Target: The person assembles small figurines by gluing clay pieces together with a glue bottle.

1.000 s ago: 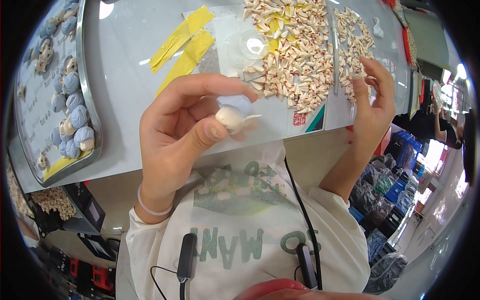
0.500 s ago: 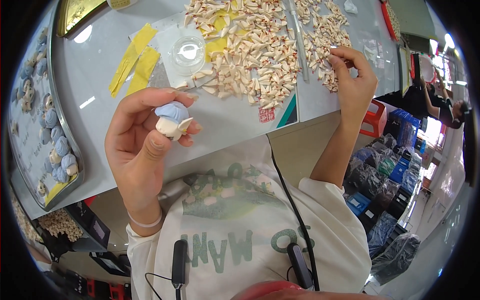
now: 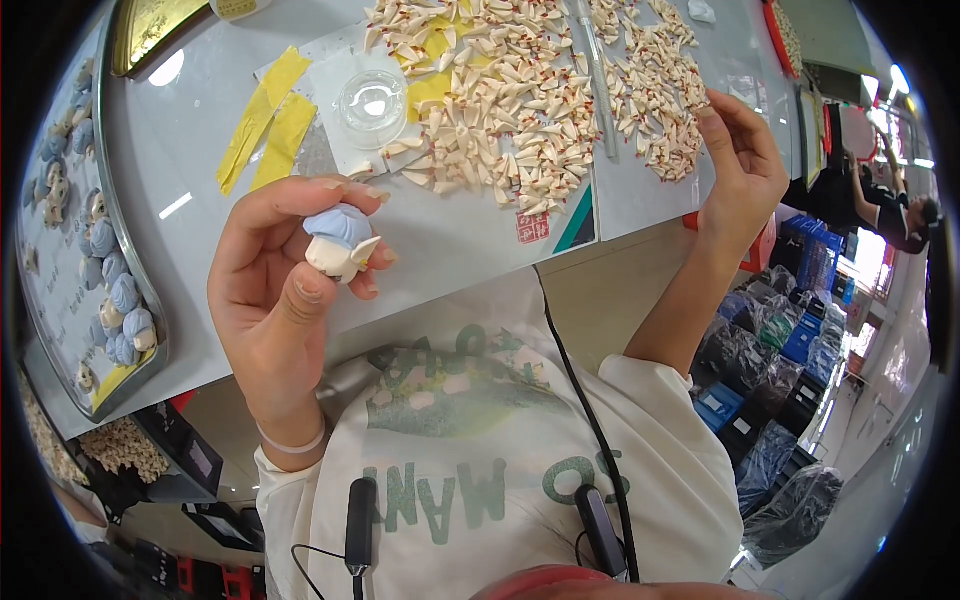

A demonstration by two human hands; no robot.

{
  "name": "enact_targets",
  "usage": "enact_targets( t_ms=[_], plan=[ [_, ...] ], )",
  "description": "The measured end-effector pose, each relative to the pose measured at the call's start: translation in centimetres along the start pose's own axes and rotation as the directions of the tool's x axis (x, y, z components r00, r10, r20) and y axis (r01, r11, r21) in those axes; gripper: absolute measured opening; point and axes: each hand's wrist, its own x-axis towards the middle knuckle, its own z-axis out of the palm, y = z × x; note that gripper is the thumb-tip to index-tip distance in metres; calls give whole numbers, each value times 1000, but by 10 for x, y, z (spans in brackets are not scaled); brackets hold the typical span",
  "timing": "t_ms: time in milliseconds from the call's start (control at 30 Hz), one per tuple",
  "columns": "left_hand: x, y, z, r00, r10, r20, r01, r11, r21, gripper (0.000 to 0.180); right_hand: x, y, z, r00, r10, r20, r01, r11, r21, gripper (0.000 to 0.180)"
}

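Pinched between the thumb and fingers of my left hand (image 3: pixel 275 290) is a small doll head (image 3: pixel 338 243), with light blue hair, a cream face part and one pointed ear piece jutting to the right. My right hand (image 3: pixel 742 175) is at the right edge of the smaller heap of pointed ear pieces (image 3: pixel 655 120). Its thumb and forefinger are brought together, and whatever lies between the tips is hidden or too small to make out. A larger heap of cream ear pieces with reddish ends (image 3: pixel 510 120) covers the middle of the table.
A metal tray (image 3: pixel 130 210) with several blue-haired heads stands at the left. Yellow tape strips (image 3: pixel 262 120) and a clear round dish (image 3: pixel 373 105) lie beside the large heap. A metal bar (image 3: pixel 598 85) separates the heaps. Wrapped crates (image 3: pixel 770 370) stand at the right; another person (image 3: pixel 890 200) is beyond.
My right hand has moved right, from over the smaller heap to its right edge. My left hand keeps hold of the doll head and has barely shifted.
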Motion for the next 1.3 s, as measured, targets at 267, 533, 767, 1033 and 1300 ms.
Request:
enact_targets(
  t_ms=[267, 533, 767, 1033, 1300],
  plan=[
    [1, -1, -2, 1000, 19, 26, -18, 999, -36, 45, -3, 1, -10, 991, 77, 111, -116, 907, 406, 18],
    [2, -1, -2, 1000, 23, 13, -21, 991, -132, 42, 1, -2, -6, 987, -62, 149, -55, 742, 668, 20],
    [1, -3, -4, 998, 48, 27, -42, 982, -186, 38, -2, -16, -2, 956, -19, 293, -206, 670, 713, 24],
    [-1, -1, -8, 997, 43, 67, -26, 971, -237, 34, -14, -31, 12, 924, 0, 383, -255, 747, 614, 30],
    [4, 3, -1, 997, 29, 69, -17, 986, -165, 35, -8, -43, 36, 903, -106, 416, -236, 685, 689, 26]
  ],
)
